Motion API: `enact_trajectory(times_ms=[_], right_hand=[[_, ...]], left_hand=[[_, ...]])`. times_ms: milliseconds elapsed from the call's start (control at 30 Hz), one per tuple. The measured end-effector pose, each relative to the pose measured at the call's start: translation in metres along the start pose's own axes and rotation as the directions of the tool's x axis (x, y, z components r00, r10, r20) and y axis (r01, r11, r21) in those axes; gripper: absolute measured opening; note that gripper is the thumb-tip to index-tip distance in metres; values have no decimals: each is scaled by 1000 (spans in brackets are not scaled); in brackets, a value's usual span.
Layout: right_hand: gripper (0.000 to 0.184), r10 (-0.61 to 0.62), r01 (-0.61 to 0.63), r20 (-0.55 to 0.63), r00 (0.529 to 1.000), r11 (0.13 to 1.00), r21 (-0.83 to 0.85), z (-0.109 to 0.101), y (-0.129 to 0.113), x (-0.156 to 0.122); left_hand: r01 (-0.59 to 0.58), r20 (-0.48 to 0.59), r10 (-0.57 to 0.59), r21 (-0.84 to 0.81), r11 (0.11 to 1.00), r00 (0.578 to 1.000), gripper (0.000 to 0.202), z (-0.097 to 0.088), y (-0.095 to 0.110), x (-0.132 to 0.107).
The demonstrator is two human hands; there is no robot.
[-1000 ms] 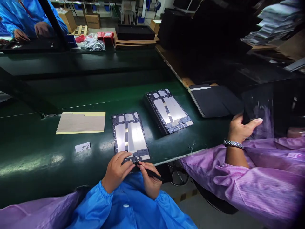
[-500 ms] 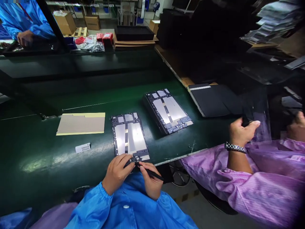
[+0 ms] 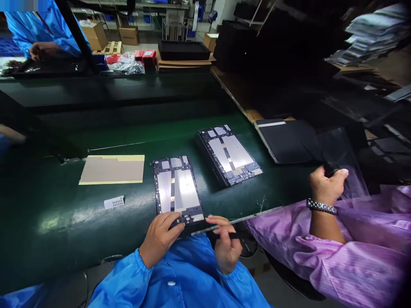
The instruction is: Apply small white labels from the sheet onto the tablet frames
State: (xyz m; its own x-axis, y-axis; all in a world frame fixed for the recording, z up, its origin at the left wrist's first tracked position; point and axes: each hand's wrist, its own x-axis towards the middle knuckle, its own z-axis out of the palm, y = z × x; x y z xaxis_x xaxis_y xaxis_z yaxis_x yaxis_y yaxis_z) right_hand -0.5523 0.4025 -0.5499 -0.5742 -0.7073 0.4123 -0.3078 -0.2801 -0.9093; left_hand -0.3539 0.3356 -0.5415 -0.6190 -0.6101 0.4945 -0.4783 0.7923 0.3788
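Note:
An open tablet body (image 3: 177,189) with silver plates lies on the green belt (image 3: 64,214) right in front of me. My left hand (image 3: 159,237) rests on its near edge, fingers curled and pressing a small dark part there. My right hand (image 3: 225,244) is closed around a thin black stylus-like tool (image 3: 236,235), held level just off the tablet's near right corner. A second open tablet body (image 3: 230,154) lies further right on the belt.
A tan ribbed sheet (image 3: 112,169) and a small white label piece (image 3: 114,202) lie to the left. A co-worker in a purple sleeve (image 3: 337,244) holds a clear film (image 3: 348,171) beside a black folder (image 3: 285,139). Boxes and trays stand at the back.
My right hand has drawn the black tool away from the tablet's edge and to the right. My left hand stays on the near edge. The view shifted slightly downward.

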Motion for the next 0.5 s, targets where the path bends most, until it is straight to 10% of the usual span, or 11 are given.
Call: enact_trajectory(times_ms=[133, 333, 500], right_hand=[[27, 161, -102, 248, 955, 967, -234, 1, 9, 50], [32, 167, 94, 643, 747, 932, -351, 21, 39, 92], [35, 37, 84, 589, 807, 981, -176, 59, 47, 98]], left_hand=[[257, -31, -263, -134, 957, 964, 28, -9, -10, -3], [565, 21, -591, -321, 760, 806, 48, -1, -48, -6], [574, -23, -591, -211, 792, 807, 60, -1, -92, 38]])
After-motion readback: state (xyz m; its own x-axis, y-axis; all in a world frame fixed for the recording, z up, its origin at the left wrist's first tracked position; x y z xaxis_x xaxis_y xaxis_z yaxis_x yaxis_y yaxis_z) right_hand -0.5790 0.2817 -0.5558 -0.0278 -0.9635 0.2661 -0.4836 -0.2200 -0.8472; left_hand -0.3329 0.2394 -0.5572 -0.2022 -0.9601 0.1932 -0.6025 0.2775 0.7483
